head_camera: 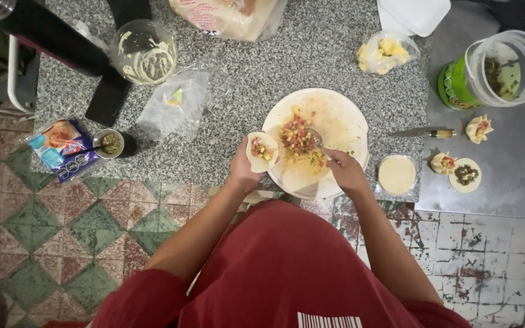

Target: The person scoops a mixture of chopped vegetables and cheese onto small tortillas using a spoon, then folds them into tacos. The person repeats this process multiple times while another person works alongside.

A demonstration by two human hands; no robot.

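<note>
The left hand [242,172] is cupping a small round wrapper [262,151], fingers curled under it, with a mound of diced red and yellow filling already sitting at its centre. The wrapper is being held just beside the left rim of the large white plate [347,115], which is resting on the speckled surface [262,67]. The right hand [346,172] is closed around the handle of a metal spoon [318,141], whose bowl is lying in the heap of filling [297,136] on the plate. By the look of it, the filling step is under way: one wrapper is being loaded while the spoon is working the heap. The next move appears to call for a level spoon and a steady cupped palm, so that the filling is staying centred and clear of the wrapper edge. To the right, a stack of plain wrappers [396,174] is sitting near the plate, and beyond it several folded, filled pieces [479,128] are lying on a grey tray [505,182], next to a knife [423,132].
</note>
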